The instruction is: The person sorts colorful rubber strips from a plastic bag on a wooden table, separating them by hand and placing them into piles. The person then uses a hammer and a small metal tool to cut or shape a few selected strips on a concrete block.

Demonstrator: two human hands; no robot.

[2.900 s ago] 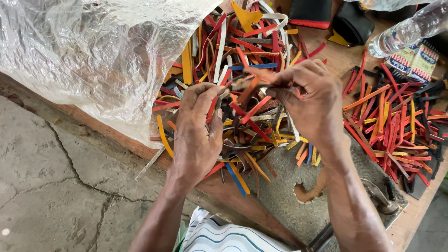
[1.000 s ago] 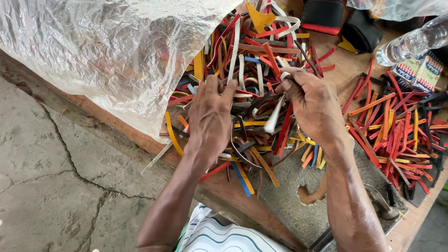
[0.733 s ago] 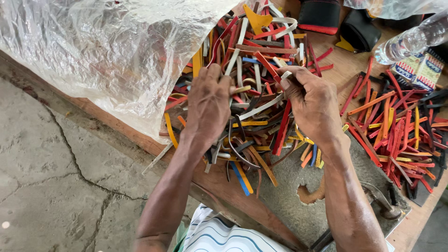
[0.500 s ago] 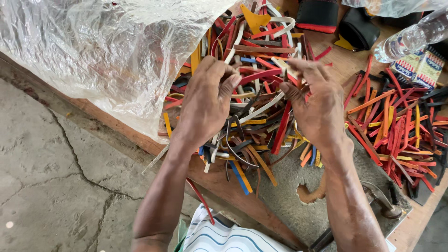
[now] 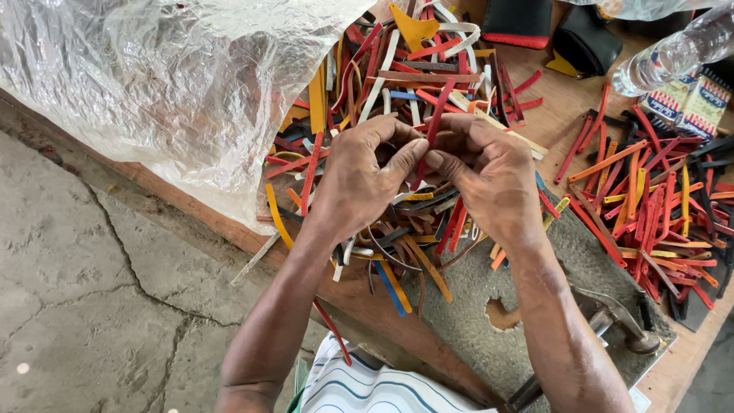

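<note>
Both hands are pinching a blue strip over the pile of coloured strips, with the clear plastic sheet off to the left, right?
Not quite: the strip pinched between the left hand and the right hand is red, not blue, as the head view shows. The rest holds: the hands are over the pile of coloured strips, and the clear plastic sheet lies to the left.

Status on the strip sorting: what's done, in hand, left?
Done: a flatter spread of mostly red and orange strips lies apart at the right. In hand: left hand and right hand pinch one dark red strip between them. Left: the big mixed-colour pile under and beyond the hands looks unsorted.
</note>
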